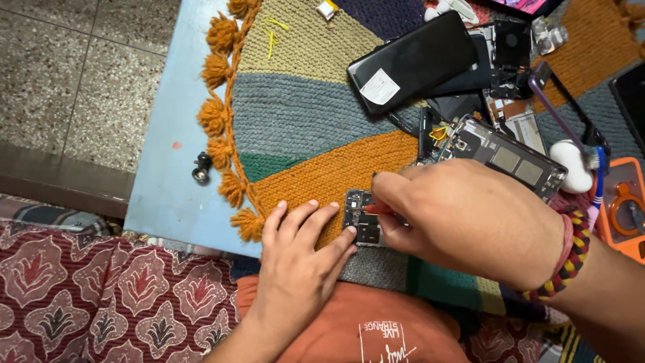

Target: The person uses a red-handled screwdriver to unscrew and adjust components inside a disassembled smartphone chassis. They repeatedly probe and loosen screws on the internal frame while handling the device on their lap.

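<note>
Head camera view, looking down on a light blue table [168, 181] covered by a knitted mat [316, 107] in bands of tan, grey-blue, green and orange, edged with orange tassels. Left hand [295, 269] at lower centre, laid flat with fingers spread, fingertips pressing on the left edge of a small dark circuit board [359, 218]. Right hand [463, 225] just right of it, curled over the board, thumb and forefinger pinched shut on a thin red-handled tool [377, 209] whose tip rests on the board; most of the tool hidden by the fingers. Board lying flat on the orange band at centre frame, long axis running roughly top to bottom of the picture, right part covered by the right hand. Braided red, yellow and black wristband [571, 255] on the right wrist. Above the right hand, an opened phone frame [510, 158] with bare insides, angled down to the right. At upper centre, a black phone back cover [413, 60] with a white sticker, tilted. At far right, a white oval case [571, 165], a blue-handled brush [598, 178] and an orange tray [621, 208]. Small black screw-like part [201, 168] on the bare table at left. Orange cloth [363, 323] at bottom centre, patterned red fabric [101, 296] at lower left.
</note>
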The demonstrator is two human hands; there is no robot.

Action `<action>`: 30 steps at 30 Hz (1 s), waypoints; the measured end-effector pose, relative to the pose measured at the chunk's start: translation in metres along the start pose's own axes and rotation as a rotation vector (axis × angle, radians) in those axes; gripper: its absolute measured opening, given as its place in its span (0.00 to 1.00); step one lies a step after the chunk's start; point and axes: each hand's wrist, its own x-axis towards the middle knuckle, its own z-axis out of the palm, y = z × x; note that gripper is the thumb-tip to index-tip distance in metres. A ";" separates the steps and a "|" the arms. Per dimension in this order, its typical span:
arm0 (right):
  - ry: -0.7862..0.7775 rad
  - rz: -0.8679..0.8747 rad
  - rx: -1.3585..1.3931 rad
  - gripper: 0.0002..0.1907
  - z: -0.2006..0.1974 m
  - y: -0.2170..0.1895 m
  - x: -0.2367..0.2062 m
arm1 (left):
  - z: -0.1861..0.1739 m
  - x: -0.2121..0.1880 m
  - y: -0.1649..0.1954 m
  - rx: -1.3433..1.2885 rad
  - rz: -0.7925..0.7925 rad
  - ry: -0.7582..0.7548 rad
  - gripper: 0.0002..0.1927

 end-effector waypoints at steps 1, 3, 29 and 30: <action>-0.013 0.010 -0.003 0.12 0.000 -0.001 0.001 | 0.000 0.000 0.000 -0.004 -0.001 0.001 0.13; -0.037 0.033 -0.010 0.11 -0.001 -0.004 0.002 | 0.000 0.000 0.000 -0.007 0.000 0.002 0.13; -0.087 -0.113 -0.247 0.07 0.007 -0.042 0.018 | 0.001 -0.002 -0.006 -0.009 -0.003 -0.034 0.10; -0.052 -0.162 -0.248 0.07 0.008 -0.042 0.017 | 0.001 -0.002 -0.007 -0.016 -0.007 -0.041 0.10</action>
